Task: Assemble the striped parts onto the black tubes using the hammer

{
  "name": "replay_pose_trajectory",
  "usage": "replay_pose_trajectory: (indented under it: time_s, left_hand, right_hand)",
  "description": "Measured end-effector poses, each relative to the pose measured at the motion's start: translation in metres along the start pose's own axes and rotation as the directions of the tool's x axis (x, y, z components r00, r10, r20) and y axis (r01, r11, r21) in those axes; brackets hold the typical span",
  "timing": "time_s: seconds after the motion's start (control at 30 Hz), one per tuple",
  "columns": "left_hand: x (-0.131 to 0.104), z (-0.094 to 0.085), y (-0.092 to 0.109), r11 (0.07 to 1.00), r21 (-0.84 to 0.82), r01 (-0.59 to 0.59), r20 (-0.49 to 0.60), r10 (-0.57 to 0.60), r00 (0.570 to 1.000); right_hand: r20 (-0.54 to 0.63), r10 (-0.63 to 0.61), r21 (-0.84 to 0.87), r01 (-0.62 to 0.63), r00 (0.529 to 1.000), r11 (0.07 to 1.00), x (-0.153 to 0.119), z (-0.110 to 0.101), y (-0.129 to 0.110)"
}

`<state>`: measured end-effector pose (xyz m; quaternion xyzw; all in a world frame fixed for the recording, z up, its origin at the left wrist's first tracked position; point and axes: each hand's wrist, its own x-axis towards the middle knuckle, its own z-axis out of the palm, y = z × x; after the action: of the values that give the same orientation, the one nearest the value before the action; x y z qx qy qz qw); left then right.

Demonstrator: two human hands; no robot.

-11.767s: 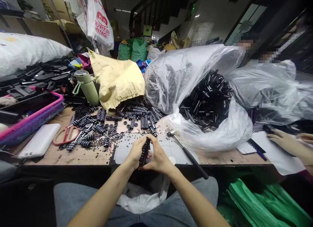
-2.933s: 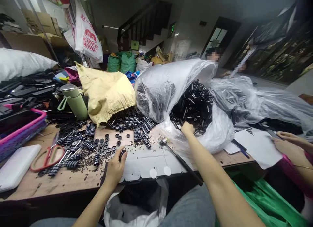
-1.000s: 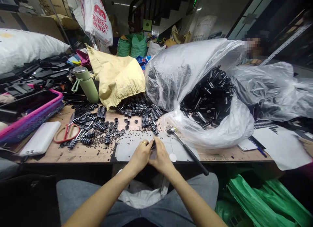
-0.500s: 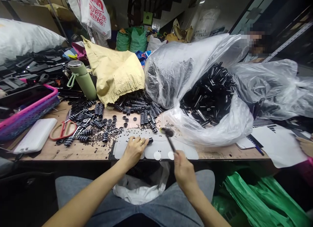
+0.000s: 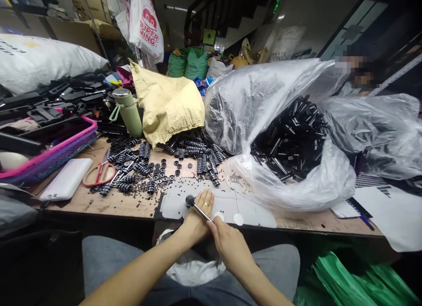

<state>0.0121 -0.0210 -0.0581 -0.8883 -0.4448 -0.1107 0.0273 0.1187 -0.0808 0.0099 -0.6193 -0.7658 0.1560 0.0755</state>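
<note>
My left hand (image 5: 198, 211) lies over the front part of a pale mat (image 5: 253, 209), its fingers stretched out and pointing away from me. A ring shows on one finger, and what is under the palm is hidden. In my right hand (image 5: 229, 242) I grip a shiny dark rod (image 5: 202, 213) with a round black head (image 5: 190, 200). The rod slants across the back of my left hand. Small dark bits lie scattered over the mat. Behind it are black ridged rollers (image 5: 202, 163) with light stripes and several black washers (image 5: 161, 174).
Orange-handled scissors (image 5: 99, 174), a white power bank (image 5: 67, 179), a green flask (image 5: 128, 114) and a pink-rimmed basket (image 5: 79, 130) stand left. A yellow sack (image 5: 174, 103) is behind, a clear bag (image 5: 293, 198) of black parts to the right. A person sits far right.
The black tube under my left fingers is out of sight, and that hand now lies flatter. My right hand has brought the rod leftward over it. The view has shifted slightly.
</note>
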Motion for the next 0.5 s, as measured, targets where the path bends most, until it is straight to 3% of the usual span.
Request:
replay_pose_trajectory:
  time_s: [0.17, 0.33, 0.37, 0.43, 0.5]
  left_hand:
    - [0.007, -0.023, -0.002, 0.973, -0.194, 0.122, 0.005, -0.124, 0.992]
    - [-0.02, -0.052, 0.01, 0.927, -0.374, 0.04, 0.057, -0.02, 0.998]
    - [-0.025, -0.056, 0.003, 0.928, -0.364, 0.08, 0.065, -0.061, 0.996]
    - [-0.032, -0.063, -0.022, 0.928, -0.263, 0.263, 0.03, -0.264, 0.964]
    - [-0.037, -0.066, -0.058, 0.86, -0.108, 0.499, -0.059, -0.507, 0.86]
  right_hand:
    - [-0.128, 0.233, -0.005, -0.235, 0.964, 0.972, 0.006, -0.021, 0.041]
    - [-0.181, 0.409, -0.207, -0.441, 0.894, 0.873, 0.017, -0.032, 0.114]
    - [-0.195, 0.417, -0.238, -0.455, 0.888, 0.858, 0.018, -0.03, 0.127]
    - [-0.245, 0.386, -0.296, -0.447, 0.89, 0.844, 0.021, -0.022, 0.147]
    - [-0.308, 0.316, -0.357, -0.416, 0.898, 0.836, 0.023, -0.015, 0.159]
